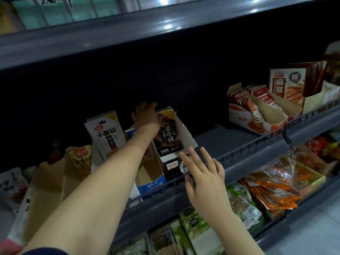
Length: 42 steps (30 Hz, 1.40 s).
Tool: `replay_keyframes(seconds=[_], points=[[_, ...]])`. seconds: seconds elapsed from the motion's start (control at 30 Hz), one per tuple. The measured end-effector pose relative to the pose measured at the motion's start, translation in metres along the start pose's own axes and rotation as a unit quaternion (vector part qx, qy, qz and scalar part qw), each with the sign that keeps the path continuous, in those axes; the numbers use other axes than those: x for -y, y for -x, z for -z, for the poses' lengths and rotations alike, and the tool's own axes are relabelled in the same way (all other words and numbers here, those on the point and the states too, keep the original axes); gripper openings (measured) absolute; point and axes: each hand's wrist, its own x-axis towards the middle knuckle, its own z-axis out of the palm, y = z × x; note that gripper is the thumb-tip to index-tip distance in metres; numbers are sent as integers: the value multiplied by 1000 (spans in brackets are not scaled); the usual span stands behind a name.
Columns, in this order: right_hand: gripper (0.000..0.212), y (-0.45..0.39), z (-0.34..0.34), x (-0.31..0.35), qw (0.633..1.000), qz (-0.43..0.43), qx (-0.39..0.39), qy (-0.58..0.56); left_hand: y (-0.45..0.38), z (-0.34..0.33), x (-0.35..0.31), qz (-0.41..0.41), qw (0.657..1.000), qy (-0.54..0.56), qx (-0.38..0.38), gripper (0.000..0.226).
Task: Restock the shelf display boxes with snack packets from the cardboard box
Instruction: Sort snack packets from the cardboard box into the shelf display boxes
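Leftmost on the shelf stand tan display boxes (49,177) with packets inside, then a white packet (105,133) standing upright, then a blue-fronted display box (150,181) that looks nearly empty. Next comes the left hand (147,116), reaching deep into the shelf; its fingers curl round the top edge of the dark snack packet (168,133), which stands upright in the black display box (171,162). The packet looks light and thin, a glossy flexible pouch likely to bend or slip, so a hold along its stiffer sealed top edge seems soundest. Just in front of the black box, the right hand (204,173) hovers with fingers spread and straight, holding nothing, near the box's front label. Further right, past a bare stretch of shelf, sits an orange-and-white display box (257,115) with red packets. The cardboard supply box is not in view.
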Motion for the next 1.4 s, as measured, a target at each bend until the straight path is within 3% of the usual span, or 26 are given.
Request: replay_keyframes(seconds=[0.2,0.37,0.57,0.7,0.8,0.87,0.97,1.07,1.27,1.4], points=[[60,-3,5,5,1000,-4,-1,-15,53,9,3,-76,986,128,-71,40],[55,8,24,18,996,-20,-14,-82,135,31,10,-77,973,204,-81,32],[53,73,53,55,990,27,73,-115,252,43,41,-14,966,259,5,20],[50,131,64,69,987,57,130,-72,336,46,64,41,955,287,64,18],[46,184,69,68,981,43,187,-9,391,32,86,108,949,254,154,22],[42,216,72,68,969,13,244,29,422,14,99,153,943,212,203,37],[49,241,76,73,947,14,315,59,454,-4,110,234,908,206,281,64],[54,235,85,75,936,-36,347,41,460,-10,114,273,894,209,287,80],[58,230,92,73,934,-51,351,40,441,-23,126,223,915,73,330,76],[55,234,88,76,945,-33,321,41,443,-24,118,109,960,6,259,52]])
